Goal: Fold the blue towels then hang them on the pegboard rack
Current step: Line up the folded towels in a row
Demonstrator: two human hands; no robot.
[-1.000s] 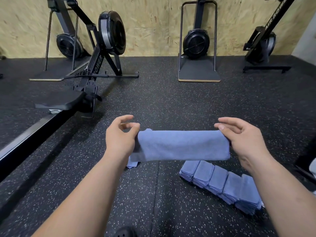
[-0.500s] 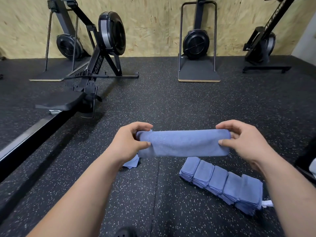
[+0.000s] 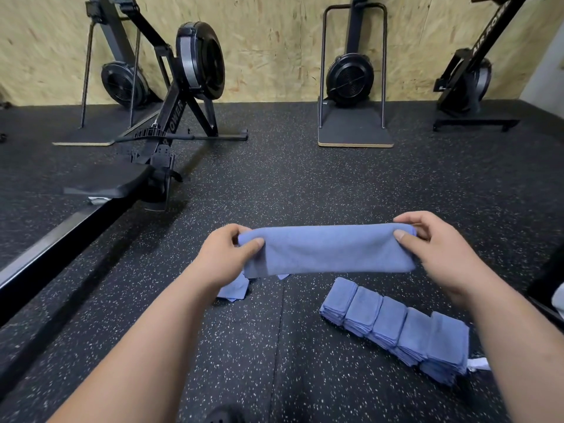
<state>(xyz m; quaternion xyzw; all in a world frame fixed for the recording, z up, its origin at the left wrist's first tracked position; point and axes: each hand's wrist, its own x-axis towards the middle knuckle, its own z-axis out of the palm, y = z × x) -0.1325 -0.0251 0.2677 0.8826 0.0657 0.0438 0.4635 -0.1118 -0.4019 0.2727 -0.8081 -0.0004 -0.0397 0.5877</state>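
I hold a blue towel [image 3: 328,251] stretched level above the floor, folded into a long band. My left hand [image 3: 227,254] pinches its left end between thumb and fingers. Its right end sits pinched in my right hand [image 3: 436,248]. Below it to the right, a row of several folded blue towels [image 3: 396,328] lies on the floor. Another blue towel [image 3: 233,290] lies on the floor under my left wrist, mostly hidden. No pegboard rack is in view.
Black speckled rubber floor [image 3: 274,184] all around. A rowing machine [image 3: 171,117] with its long rail runs along the left. More exercise machines [image 3: 351,74] stand at the plywood back wall. A dark object's edge shows at the far right.
Both hands closed their pinch on the towel ends and turned the fold over. The band now hangs a bit lower and wider than a second ago.
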